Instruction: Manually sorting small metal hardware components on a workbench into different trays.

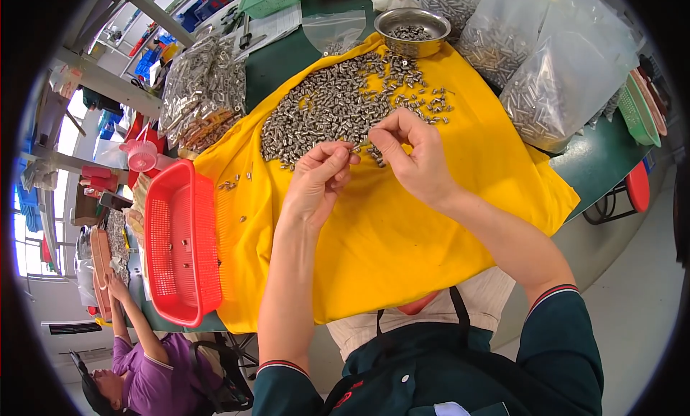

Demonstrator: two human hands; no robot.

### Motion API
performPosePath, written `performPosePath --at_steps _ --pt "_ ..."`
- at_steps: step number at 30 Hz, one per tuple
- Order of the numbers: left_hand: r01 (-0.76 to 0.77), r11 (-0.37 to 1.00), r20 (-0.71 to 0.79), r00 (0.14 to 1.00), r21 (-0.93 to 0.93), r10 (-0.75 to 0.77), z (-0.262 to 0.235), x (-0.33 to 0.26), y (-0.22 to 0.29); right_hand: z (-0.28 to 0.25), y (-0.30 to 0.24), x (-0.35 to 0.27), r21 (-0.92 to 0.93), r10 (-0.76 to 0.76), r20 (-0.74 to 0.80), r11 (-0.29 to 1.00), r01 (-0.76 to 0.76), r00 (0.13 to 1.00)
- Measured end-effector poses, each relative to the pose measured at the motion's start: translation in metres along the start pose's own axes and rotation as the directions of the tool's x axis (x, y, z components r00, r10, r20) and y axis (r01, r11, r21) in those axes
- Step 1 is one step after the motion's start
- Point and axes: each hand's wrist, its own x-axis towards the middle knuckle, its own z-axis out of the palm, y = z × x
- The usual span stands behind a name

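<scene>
Above a yellow cloth (402,250), my two hands are close together with their fingertips nearly meeting. My left hand (316,179) pinches a small metal cylinder (355,149) between thumb and fingers. The thumb and forefinger of my right hand (417,157) are pressed together just to the right of it; whatever is between them is too small to make out. Behind the hands, a broad heap of small silvery metal cylinders (323,103) spreads over the cloth. At its far edge a steel bowl (413,46) holds more of these small parts.
On the left lies a red plastic basket (183,301) with a few parts inside. Clear bags of metal parts (564,71) stand at the far right, and bagged metal pieces (205,85) lie far left. A green basket (636,110) is at the right edge. A person in purple (162,373) works at left.
</scene>
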Motion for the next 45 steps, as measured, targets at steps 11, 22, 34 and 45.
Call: performPosePath --at_steps 11,22,34,45 --pt "0.037 0.998 -0.008 0.999 -0.050 -0.038 0.006 -0.001 0.001 -0.003 -0.007 0.000 -0.067 -0.079 -0.036 0.995 0.077 0.996" --pt "0.078 0.988 0.020 0.997 -0.132 -0.076 0.013 -0.003 0.001 -0.002 -0.002 0.000 -0.109 -0.133 -0.021 0.985 0.130 0.991" --pt "-0.046 0.998 -0.160 0.986 -0.042 0.039 0.013 0.003 0.004 -0.005 0.000 0.006 0.161 0.152 -0.186 0.979 -0.123 0.971" --pt "-0.140 0.043 0.101 0.863 0.989 0.494 0.013 0.018 -0.019 -0.005 0.001 0.008 0.187 0.158 -0.165 0.974 -0.126 0.973"
